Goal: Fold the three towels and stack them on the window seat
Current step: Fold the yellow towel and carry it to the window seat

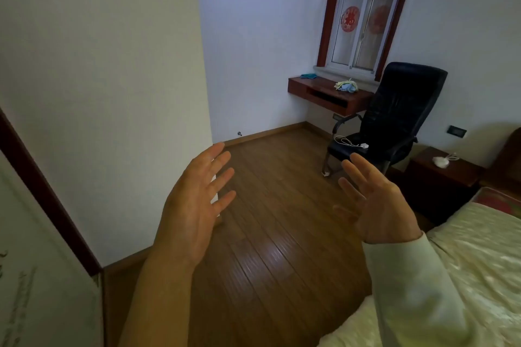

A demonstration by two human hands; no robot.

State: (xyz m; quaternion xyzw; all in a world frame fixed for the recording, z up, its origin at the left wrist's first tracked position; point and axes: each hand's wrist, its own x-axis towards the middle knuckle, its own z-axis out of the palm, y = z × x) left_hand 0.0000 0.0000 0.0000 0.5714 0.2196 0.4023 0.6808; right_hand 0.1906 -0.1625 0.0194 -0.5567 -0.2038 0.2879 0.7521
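A reddish wooden window seat (318,89) hangs under the window at the far side of the room. A teal towel (308,75) lies flat at its left end. A crumpled heap of pale yellow and light blue towels (346,85) sits near its right end. My left hand (197,205) and my right hand (375,203) are raised in front of me over the floor, palms facing each other, fingers spread, holding nothing. Both hands are far from the towels.
A black office chair (394,118) with a white cable on its seat stands in front of the window seat's right end. A dark bedside cabinet (442,175) and a cream-covered bed (479,256) fill the right. Wooden floor (267,234) stretches ahead; a wall corner juts out at left.
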